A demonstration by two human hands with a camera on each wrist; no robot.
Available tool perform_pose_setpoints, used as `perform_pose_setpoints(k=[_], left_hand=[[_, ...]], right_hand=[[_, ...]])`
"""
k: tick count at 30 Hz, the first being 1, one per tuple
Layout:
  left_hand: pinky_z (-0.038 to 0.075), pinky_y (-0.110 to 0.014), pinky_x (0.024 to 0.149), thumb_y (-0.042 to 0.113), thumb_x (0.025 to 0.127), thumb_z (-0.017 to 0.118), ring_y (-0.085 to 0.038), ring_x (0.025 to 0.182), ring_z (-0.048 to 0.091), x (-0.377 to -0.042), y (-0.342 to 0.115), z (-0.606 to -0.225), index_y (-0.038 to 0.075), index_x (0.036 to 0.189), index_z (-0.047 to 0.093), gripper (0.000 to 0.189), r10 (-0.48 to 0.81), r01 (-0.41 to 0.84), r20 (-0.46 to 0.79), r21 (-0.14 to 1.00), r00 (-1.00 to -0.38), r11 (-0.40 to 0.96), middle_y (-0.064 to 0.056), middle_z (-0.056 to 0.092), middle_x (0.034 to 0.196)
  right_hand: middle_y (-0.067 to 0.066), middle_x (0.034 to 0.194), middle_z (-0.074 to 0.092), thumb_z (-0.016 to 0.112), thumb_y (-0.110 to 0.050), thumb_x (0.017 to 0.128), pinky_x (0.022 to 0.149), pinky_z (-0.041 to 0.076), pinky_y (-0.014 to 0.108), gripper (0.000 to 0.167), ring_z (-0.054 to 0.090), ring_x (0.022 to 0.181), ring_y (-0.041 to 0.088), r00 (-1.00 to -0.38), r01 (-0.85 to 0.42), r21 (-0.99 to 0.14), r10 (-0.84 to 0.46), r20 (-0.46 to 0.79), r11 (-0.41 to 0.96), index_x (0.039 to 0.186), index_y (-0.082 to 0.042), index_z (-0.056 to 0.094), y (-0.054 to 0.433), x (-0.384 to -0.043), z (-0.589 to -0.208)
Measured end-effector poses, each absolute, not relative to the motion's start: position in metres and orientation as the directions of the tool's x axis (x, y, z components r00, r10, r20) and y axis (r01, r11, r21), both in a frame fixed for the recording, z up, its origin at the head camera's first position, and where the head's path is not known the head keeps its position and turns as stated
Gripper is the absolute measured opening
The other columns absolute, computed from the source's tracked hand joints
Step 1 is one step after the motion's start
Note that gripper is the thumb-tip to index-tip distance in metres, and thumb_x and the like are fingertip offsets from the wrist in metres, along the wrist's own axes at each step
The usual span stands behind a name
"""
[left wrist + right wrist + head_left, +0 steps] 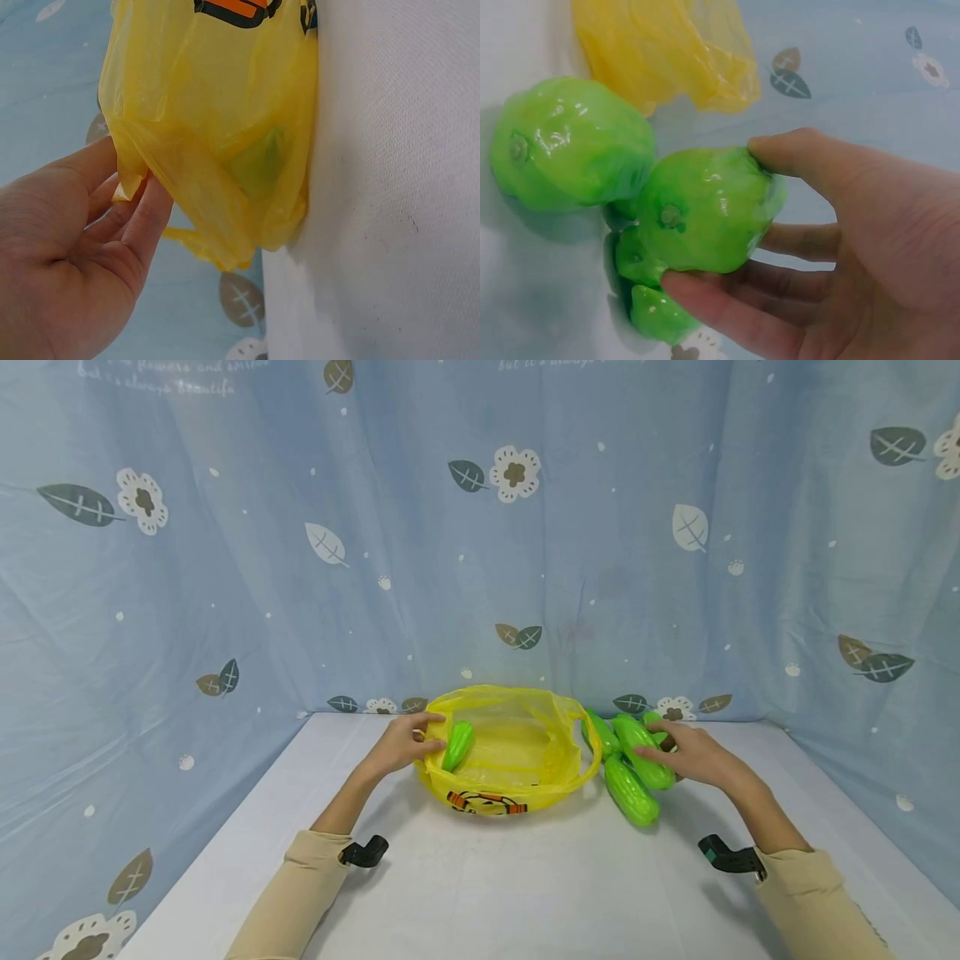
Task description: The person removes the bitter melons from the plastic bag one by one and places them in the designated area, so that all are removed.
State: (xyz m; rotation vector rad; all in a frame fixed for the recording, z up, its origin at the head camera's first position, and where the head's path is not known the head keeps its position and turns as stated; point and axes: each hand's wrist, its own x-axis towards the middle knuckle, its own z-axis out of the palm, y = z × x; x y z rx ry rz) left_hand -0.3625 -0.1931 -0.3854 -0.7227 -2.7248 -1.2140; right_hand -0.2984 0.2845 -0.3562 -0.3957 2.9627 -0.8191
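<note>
A yellow plastic bag (487,789) stands with its mouth wide open on the table, and a small green pepper-like vegetable (458,745) lies inside at its left. My left hand (405,743) pinches the bag's left rim; in the left wrist view the fingers curl behind the yellow film (202,97). To the right of the bag, my right hand (693,752) grips a glossy green bitter melon (643,752) between thumb and fingers. Another bitter melon (632,791) lies in front of it on the table. In the right wrist view, the held melon (709,210) shows its stem end.
Another long green vegetable (602,735) lies beside the bag's right handle (594,747). Smaller green vegetables (660,315) sit under and behind the held melon. A blue patterned curtain (480,568) hangs along the back and sides of the white table (487,893).
</note>
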Motion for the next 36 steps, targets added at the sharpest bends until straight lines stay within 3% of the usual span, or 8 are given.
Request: perform_pose_setpoints(k=[5,12,22,36], left_hand=[[0.056,-0.025,0.065,0.020,0.089,0.073,-0.017,0.081,0.065,-0.362,-0.193,-0.384,0.009,0.134,0.060,0.047,0.389,0.440,0.242,0.689,-0.889,0.576,-0.015,0.063,0.105],[0.054,-0.024,0.062,0.020,0.089,0.073,-0.015,0.076,0.063,-0.361,-0.193,-0.385,0.008,0.133,0.060,0.048,0.395,0.439,0.238,0.696,-0.887,0.567,-0.015,0.062,0.104],[0.059,-0.026,0.070,0.021,0.089,0.074,-0.021,0.090,0.068,-0.362,-0.192,-0.386,0.008,0.133,0.060,0.049,0.386,0.440,0.245,0.687,-0.890,0.578,-0.015,0.063,0.108],[0.058,-0.025,0.064,0.021,0.089,0.073,-0.018,0.084,0.067,-0.362,-0.193,-0.386,0.008,0.133,0.060,0.048,0.392,0.436,0.240,0.705,-0.888,0.558,-0.015,0.063,0.106]], right_hand=[[0.022,0.106,0.066,0.061,-0.046,0.095,0.061,0.060,0.035,0.073,0.065,0.078,0.017,-0.965,-0.212,-0.533,-0.262,-0.019,0.819,0.141,0.007,0.043,0.289,-0.297,-0.357],[0.030,0.121,0.060,0.061,-0.047,0.095,0.062,0.061,0.034,0.077,0.066,0.099,0.029,-0.962,-0.146,-0.574,-0.250,-0.106,0.806,0.143,0.009,0.038,0.297,-0.299,-0.364],[0.038,0.129,0.052,0.060,-0.047,0.095,0.063,0.061,0.035,0.081,0.063,0.107,0.037,-0.947,-0.115,-0.585,-0.267,-0.180,0.803,0.143,0.014,0.035,0.304,-0.298,-0.361],[0.039,0.130,0.047,0.061,-0.047,0.094,0.064,0.062,0.038,0.083,0.064,0.098,0.031,-0.934,-0.048,-0.582,-0.244,-0.263,0.811,0.140,0.017,0.036,0.311,-0.300,-0.363]])
